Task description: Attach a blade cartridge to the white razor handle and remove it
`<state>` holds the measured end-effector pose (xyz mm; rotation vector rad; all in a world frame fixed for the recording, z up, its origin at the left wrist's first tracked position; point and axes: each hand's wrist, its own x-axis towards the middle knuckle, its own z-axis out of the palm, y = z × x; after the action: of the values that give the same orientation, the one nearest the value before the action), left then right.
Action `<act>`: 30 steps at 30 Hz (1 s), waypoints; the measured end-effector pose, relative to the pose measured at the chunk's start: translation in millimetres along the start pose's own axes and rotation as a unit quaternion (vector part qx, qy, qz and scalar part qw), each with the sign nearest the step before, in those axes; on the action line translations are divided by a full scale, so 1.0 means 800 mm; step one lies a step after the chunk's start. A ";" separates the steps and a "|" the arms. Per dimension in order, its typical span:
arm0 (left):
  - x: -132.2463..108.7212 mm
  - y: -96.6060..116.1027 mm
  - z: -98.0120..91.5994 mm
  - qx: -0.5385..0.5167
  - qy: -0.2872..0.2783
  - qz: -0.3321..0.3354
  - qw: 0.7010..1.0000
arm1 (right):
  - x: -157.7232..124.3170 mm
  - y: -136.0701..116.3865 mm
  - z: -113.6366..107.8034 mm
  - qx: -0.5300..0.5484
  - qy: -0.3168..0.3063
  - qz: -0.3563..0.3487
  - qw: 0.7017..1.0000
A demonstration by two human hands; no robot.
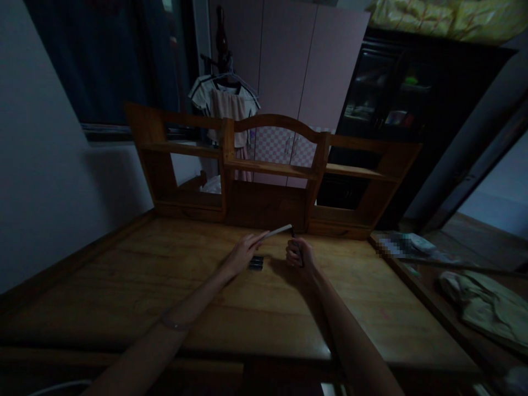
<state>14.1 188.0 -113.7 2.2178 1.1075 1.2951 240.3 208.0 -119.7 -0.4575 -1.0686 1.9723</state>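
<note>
My left hand [244, 251] is closed on the near end of a slim white stick [280, 230], which slants up to the right. My right hand [300, 253] is wrapped round a thin dark rod-like tool [293, 233], its upper end at the far tip of the white stick. Whether the two touch or are joined I cannot make out. Just beside my left hand, small black shiny bars [256, 263] lie side by side on the wooden desk [198, 308]. The light is dim, so fine detail is lost.
A wooden shelf rack [268, 169] stands along the desk's back edge. To the right, a lower surface holds folded pale cloth [489, 305] and a plastic-wrapped bundle [418, 242]. Clothes [229, 102] hang behind the rack, before a pink wardrobe [284, 60].
</note>
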 end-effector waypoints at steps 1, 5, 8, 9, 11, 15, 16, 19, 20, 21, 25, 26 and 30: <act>0.000 0.000 0.000 0.002 -0.003 -0.002 1.000 | 0.000 0.000 0.000 0.000 -0.002 -0.003 1.000; -0.001 -0.003 0.002 0.005 -0.005 -0.009 1.000 | -0.001 -0.001 0.000 0.005 -0.006 0.009 1.000; -0.001 -0.007 0.004 0.010 -0.004 -0.014 1.000 | -0.001 -0.002 -0.001 0.010 0.007 0.021 1.000; -0.001 -0.008 0.004 0.011 -0.006 -0.015 1.000 | -0.001 -0.001 -0.002 0.012 0.013 0.023 1.000; -0.001 -0.010 0.004 0.009 -0.012 -0.018 1.000 | -0.001 0.002 -0.004 0.015 0.022 0.028 0.999; -0.002 -0.008 0.003 -0.001 -0.016 -0.025 1.000 | 0.001 0.005 -0.009 0.021 0.009 0.044 0.999; -0.001 -0.007 0.003 -0.004 -0.017 -0.025 1.000 | 0.001 0.004 -0.009 0.023 0.001 0.048 0.999; 0.000 -0.005 0.001 -0.006 -0.015 -0.024 1.000 | -0.002 -0.001 -0.006 0.037 -0.022 0.034 0.998; 0.001 -0.005 0.001 -0.003 -0.011 -0.024 1.000 | -0.003 -0.004 -0.003 0.044 -0.025 0.021 0.999; 0.001 -0.005 0.000 0.000 -0.005 -0.023 1.000 | -0.005 -0.006 -0.001 0.050 -0.026 0.006 0.998; 0.003 -0.007 -0.001 -0.011 0.020 -0.008 1.000 | -0.008 -0.009 0.012 0.047 -0.024 -0.007 0.999; 0.004 -0.007 0.000 -0.016 0.017 -0.005 1.000 | -0.009 -0.009 0.015 0.041 -0.024 0.001 0.999; 0.005 -0.010 0.001 -0.015 0.017 -0.009 1.000 | -0.010 -0.010 0.023 0.038 -0.035 0.011 0.999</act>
<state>12.4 196.1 -116.8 2.1678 1.1104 1.3393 237.6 194.3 -103.6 -0.3624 -1.0322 2.0544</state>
